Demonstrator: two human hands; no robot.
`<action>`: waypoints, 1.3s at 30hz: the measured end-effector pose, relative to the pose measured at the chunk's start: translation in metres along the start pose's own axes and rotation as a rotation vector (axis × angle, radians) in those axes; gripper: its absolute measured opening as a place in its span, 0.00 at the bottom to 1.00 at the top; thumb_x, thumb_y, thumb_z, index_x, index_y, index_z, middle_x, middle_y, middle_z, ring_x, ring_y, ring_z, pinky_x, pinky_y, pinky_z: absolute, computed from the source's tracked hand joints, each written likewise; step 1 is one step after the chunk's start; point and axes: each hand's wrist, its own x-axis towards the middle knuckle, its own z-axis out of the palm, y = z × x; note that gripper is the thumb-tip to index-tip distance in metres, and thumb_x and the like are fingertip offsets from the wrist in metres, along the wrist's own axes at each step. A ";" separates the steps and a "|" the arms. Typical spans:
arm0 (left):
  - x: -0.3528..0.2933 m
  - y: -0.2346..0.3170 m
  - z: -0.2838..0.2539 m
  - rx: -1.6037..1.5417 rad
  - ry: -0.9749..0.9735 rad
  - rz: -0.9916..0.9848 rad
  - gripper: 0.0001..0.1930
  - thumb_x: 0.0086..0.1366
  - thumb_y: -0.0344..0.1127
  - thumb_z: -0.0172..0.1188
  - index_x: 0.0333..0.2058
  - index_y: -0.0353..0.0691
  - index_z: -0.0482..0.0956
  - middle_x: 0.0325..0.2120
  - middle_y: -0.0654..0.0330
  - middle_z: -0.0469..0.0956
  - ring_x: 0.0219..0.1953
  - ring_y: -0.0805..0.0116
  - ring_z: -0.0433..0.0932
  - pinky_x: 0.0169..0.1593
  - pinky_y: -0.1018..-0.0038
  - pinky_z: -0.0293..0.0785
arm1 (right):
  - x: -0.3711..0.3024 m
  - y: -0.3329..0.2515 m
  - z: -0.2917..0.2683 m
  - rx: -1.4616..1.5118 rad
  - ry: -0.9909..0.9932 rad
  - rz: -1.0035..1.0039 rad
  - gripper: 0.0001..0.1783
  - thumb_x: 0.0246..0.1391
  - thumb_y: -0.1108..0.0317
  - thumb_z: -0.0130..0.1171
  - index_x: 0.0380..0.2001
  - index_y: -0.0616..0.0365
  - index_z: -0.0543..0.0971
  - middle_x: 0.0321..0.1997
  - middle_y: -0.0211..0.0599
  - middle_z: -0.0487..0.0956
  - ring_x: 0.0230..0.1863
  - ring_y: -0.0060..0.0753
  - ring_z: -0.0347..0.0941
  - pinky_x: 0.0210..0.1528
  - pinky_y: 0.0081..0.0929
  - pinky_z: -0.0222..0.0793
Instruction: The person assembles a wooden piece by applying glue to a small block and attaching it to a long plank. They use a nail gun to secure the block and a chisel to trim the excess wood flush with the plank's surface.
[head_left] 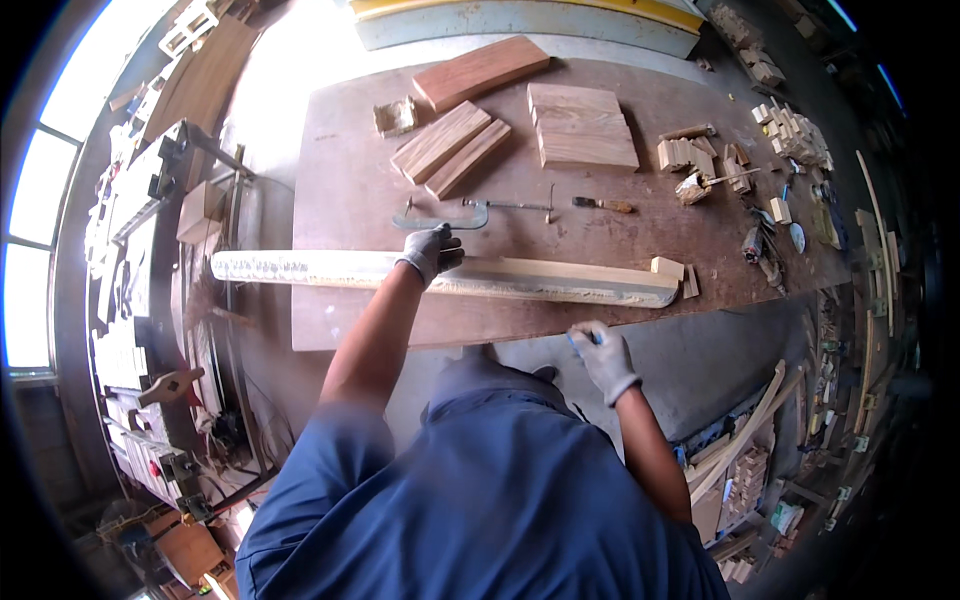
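Note:
A long, narrow wooden piece (pixel 560 278) lies along the near edge of the table, its left part pale and rough and its left end jutting past the tabletop. My left hand (pixel 430 254), in a grey glove, rests on its middle with the fingers somewhat apart. Just beyond those fingers lies a G-clamp (pixel 474 217) with its long screw pointing right. My right hand (pixel 606 362), also gloved, hangs off the table's near edge with curled fingers. A bit of blue shows at its fingertips; I cannot make out whether that is a held thing.
On the table (pixel 340 180) lie a reddish board (pixel 482 72), brown planks (pixel 584 125), two narrower planks (pixel 442 142) and a wooden-handled brush (pixel 604 205). A small block (pixel 667 267) sits at the long piece's right end. Wood offcuts (pixel 684 155) fill the right side.

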 end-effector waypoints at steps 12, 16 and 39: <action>-0.154 -0.153 -0.059 -0.249 -0.085 -0.065 0.15 0.78 0.39 0.63 0.54 0.34 0.80 0.38 0.53 0.86 0.36 0.57 0.87 0.39 0.63 0.87 | 0.137 -0.043 0.059 -1.504 -0.058 -0.293 0.72 0.36 0.42 0.85 0.81 0.53 0.58 0.76 0.48 0.67 0.77 0.51 0.64 0.78 0.55 0.58; -0.175 -0.155 -0.078 -0.291 -0.040 -0.072 0.14 0.79 0.41 0.62 0.51 0.35 0.81 0.36 0.56 0.85 0.35 0.60 0.86 0.39 0.66 0.85 | 0.157 -0.055 0.048 -1.508 -0.207 -0.282 0.62 0.35 0.43 0.85 0.72 0.55 0.68 0.66 0.46 0.74 0.68 0.50 0.72 0.73 0.48 0.66; -0.187 -0.076 -0.040 -0.859 0.120 0.421 0.51 0.65 0.82 0.57 0.74 0.51 0.65 0.67 0.56 0.72 0.68 0.52 0.71 0.70 0.49 0.70 | -0.009 0.058 0.019 -0.834 -0.134 -0.395 0.52 0.29 0.48 0.87 0.59 0.58 0.78 0.54 0.52 0.82 0.59 0.56 0.77 0.63 0.50 0.73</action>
